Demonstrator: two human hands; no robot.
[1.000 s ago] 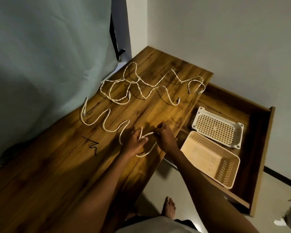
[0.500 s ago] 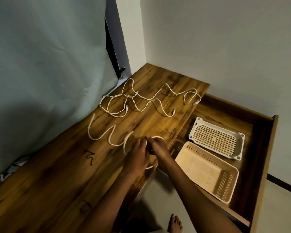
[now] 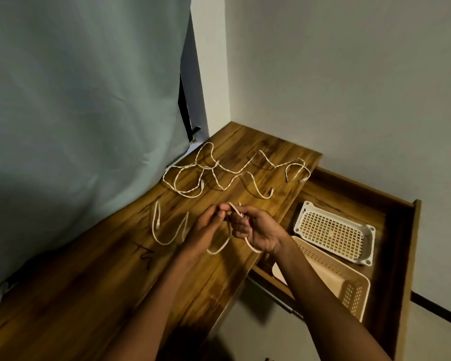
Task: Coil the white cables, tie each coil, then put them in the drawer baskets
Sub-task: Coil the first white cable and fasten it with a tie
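Since a moment ago I see both hands have lifted the near cable (image 3: 167, 237) off the desk (image 3: 89, 295): left hand (image 3: 206, 227) and right hand (image 3: 255, 230) each pinch it. I count two baskets, white (image 3: 333, 231) and beige (image 3: 331, 277), right of the desk in the drawer (image 3: 391, 269); tangled cables (image 3: 219, 175) lie at the desk's far end. A black scribble (image 3: 145, 255) is unreadable.

Wooden table in a room corner

The brown table (image 3: 94, 287) bears a black scribble (image 3: 145, 256) on its top. A grey-green curtain (image 3: 76, 113) hangs along its far side, meeting pale walls (image 3: 349, 87); light floor (image 3: 258, 332) shows below.
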